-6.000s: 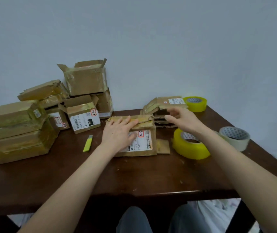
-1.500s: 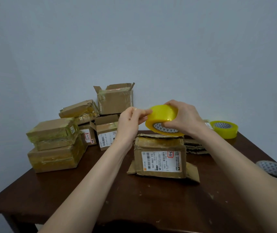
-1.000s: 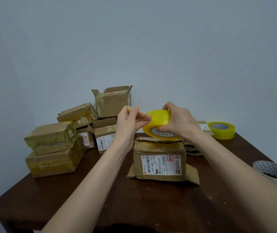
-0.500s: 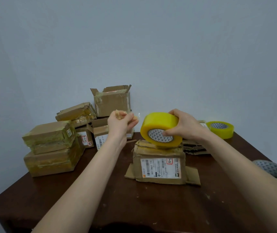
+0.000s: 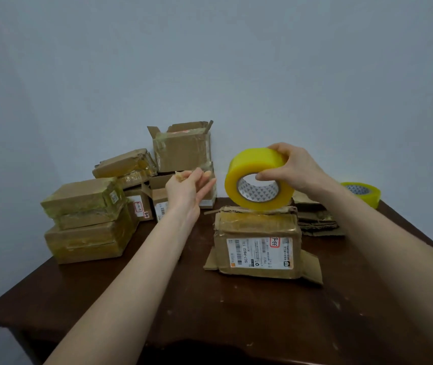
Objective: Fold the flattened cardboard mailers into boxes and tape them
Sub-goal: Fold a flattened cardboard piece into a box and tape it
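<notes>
A: How is the tape roll (image 5: pixel 259 177) held?

B: It is gripped by the right hand (image 5: pixel 293 169), thumb in the core, and rested on edge on top of the folded box (image 5: pixel 257 243). The left hand (image 5: pixel 187 188) is raised just beside it with the fingers pinched; a thin clear strip seems to be held there, though this cannot be told for certain.

A: How should the taping be done well?

B: The strip is best kept taut and laid along the top seam, then pressed flat, with the roll steadied against the box.

A: And the surroundings?

B: A dark wooden worktop (image 5: pixel 157 299) is set against a plain pale wall (image 5: pixel 210 61). Finished boxes (image 5: pixel 86 219) are stacked at the left, flattened cardboard (image 5: pixel 315 219) lies behind the box, and a second tape roll (image 5: pixel 362 192) is seen at the right.
</notes>
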`<state>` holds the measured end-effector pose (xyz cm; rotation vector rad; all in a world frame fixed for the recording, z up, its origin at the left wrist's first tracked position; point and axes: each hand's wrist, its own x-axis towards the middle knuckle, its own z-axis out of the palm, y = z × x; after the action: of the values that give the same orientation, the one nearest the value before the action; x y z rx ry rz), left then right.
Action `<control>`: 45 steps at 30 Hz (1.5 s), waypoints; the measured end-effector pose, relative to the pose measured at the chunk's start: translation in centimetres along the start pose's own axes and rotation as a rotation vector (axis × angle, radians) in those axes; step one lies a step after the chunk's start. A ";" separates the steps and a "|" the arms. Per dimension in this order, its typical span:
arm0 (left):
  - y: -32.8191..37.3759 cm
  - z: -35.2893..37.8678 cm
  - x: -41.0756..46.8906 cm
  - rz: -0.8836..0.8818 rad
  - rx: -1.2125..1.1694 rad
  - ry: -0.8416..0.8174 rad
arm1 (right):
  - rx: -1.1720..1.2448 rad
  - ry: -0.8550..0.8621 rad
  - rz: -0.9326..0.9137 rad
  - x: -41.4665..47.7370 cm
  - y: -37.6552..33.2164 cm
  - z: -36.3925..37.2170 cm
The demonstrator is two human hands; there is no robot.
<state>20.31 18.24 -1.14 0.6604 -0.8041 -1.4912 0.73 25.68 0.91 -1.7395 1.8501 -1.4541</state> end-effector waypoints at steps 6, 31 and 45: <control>-3.2 -2.1 -0.3 -0.129 0.064 0.030 | -0.096 -0.068 0.018 -0.6 -0.9 -1.1; -10.3 -7.2 -0.6 -0.300 0.997 -0.132 | -0.353 -0.242 -0.052 -0.7 -1.8 1.2; -6.8 -6.2 0.0 0.333 1.156 -0.328 | -0.311 -0.226 -0.071 -0.7 -1.1 1.0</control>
<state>21.23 17.58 -10.32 1.0455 -1.9622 -0.7231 2.36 26.00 0.93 -2.0310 1.9888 -0.9790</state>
